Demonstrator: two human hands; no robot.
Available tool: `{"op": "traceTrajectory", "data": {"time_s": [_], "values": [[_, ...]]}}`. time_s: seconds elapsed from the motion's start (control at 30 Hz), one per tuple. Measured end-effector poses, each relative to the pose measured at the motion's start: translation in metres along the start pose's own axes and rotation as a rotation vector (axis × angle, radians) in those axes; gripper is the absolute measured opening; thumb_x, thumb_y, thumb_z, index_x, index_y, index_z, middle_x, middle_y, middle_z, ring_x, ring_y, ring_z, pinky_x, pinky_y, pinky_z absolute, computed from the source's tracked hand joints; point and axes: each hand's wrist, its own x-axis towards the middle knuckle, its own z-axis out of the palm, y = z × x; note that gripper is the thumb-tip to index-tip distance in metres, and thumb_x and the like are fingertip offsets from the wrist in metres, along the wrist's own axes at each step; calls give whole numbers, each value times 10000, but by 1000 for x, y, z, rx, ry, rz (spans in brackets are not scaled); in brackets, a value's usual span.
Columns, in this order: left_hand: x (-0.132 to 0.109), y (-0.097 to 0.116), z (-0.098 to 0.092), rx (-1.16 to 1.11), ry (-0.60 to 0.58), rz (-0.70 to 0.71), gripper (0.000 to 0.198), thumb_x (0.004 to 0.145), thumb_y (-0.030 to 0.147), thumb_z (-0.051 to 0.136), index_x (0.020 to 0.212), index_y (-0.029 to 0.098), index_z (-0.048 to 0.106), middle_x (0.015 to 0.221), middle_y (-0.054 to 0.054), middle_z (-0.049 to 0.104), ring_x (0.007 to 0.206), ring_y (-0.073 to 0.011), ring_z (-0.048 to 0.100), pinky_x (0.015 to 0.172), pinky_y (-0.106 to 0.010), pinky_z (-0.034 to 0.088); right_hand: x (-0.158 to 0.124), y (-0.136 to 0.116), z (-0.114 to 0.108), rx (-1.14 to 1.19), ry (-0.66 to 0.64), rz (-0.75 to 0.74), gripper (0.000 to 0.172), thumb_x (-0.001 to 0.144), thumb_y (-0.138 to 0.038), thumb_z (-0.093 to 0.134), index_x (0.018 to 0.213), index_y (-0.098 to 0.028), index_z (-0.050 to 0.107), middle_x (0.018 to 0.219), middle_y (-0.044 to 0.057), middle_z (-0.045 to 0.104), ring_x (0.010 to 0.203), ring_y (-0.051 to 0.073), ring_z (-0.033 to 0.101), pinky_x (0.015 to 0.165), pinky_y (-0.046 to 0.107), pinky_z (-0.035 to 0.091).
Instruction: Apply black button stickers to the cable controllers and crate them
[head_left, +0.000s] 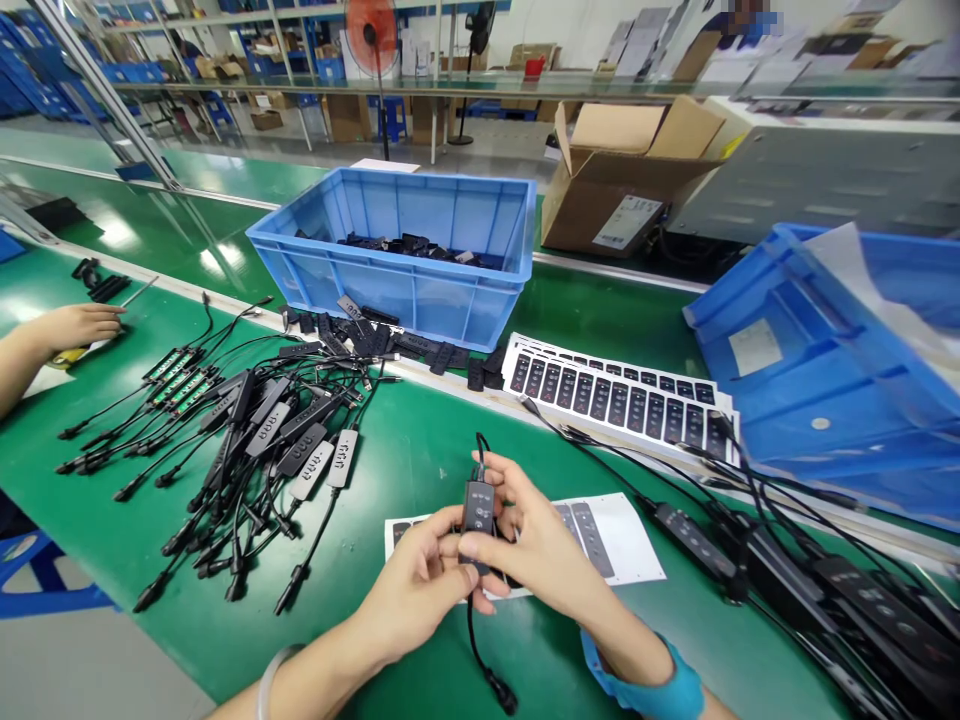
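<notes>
Near the front edge of the green tabletop (420,450), the person is holding a small black controller (478,508) upright between both hands. The left hand (420,585) is curling closed around the controller's lower end from the left. The right hand (536,545) is gripping it from the right, with the thumb lying across its lower face and the fingers wrapping behind. A thin cable (474,630) is hanging down from the controller between the wrists and ending in a plug (501,692) at the bottom of the view. A white label sheet (630,550) is lying flat on the tabletop just beneath and beyond the hands. To the left, a tangled pile of controllers (277,440) with their leads is spreading across the tabletop. Behind the pile, a blue crate (420,290) is sitting with loose black parts (375,340) lying along its base and more showing inside it. Just right of the crate, a stack of label sheets (615,395) is lying flat, and beyond that a second blue crate (810,400) is leaning at a tilt. More black leads (787,570) are trailing across the tabletop on the right. At the far left, a co-worker's hand (75,325) is resting on the tabletop, well apart from the person's own hands.
</notes>
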Motion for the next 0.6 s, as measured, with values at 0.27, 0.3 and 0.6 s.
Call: {"op": "traceTrajectory", "data": {"time_s": [0.27,0.3,0.6], "values": [[4,-5,-1,12,23,-36,416,758,503,733,860,105,664,705,-65,683,530,-102,599,497,-193,463,1,3,0,-90,-19,-72,295,853,-464,580,982,-199,597,661,-34,523,582,129,516,526,239,427],[5,-7,-1,8,31,-44,431,759,511,728,881,103,665,744,-81,697,533,-105,606,489,-192,461,2,5,-1,-94,1,-67,335,886,-504,518,967,-194,618,635,-30,524,563,131,514,513,241,416],[8,-15,-2,13,93,-23,459,802,565,645,771,107,640,700,-76,682,491,-102,584,436,-183,431,-1,6,1,-248,26,-168,374,812,-311,568,1166,-203,622,717,0,654,629,173,605,642,302,487]]}}
